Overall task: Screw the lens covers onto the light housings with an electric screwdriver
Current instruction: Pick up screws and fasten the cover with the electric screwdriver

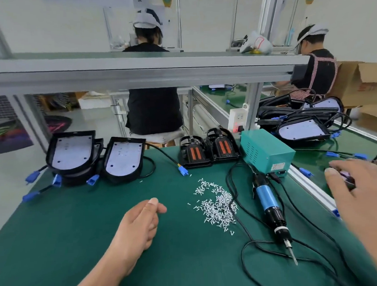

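Presently at the fetch step, by my judgement: nothing sits in the work spot between the hands and no driving has begun. Right hand is out to the far right, beyond the bench rail, fingers spread over a dark part there; the view is blurred, so I cannot tell whether it grips the part or only touches it. Left hand hovers low over the green mat, fingers loosely curled with the thumb laid on the forefinger; whether a screw is pinched inside I cannot tell. Electric screwdriver lies flat on the mat between the two hands, nearer the right one, bit pointing toward the person, untouched. Loose screws lie in a pile just right of the left hand, between it and the driver. Two light housings stand well beyond the left hand, at the far edge. Two black parts with orange strips sit beyond the screw pile; whether these are the lens covers I cannot tell. Next move calls for bringing the dark part to the mat in front, seating cover on housing, then one hand taking a screw and the other lifting the driver.
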Demonstrator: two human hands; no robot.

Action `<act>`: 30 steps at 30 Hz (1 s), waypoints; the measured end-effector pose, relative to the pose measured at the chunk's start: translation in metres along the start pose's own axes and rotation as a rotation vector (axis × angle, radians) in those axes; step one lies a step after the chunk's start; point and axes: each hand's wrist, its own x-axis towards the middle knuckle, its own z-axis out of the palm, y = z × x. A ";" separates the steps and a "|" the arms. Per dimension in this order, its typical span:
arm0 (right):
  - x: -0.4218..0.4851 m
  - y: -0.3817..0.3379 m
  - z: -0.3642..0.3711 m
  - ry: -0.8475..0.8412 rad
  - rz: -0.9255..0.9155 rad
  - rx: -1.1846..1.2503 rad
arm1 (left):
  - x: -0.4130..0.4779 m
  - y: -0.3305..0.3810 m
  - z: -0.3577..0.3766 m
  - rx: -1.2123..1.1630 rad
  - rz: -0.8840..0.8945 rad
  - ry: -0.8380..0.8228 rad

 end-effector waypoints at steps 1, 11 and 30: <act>-0.004 -0.014 0.010 -0.022 -0.023 0.049 | 0.000 0.001 0.000 0.004 -0.001 -0.002; -0.028 -0.135 0.093 -0.316 -0.251 0.320 | 0.001 0.001 0.001 0.061 -0.022 0.054; 0.011 -0.307 0.306 -0.784 0.014 0.377 | 0.006 0.002 0.002 -0.099 -0.016 0.247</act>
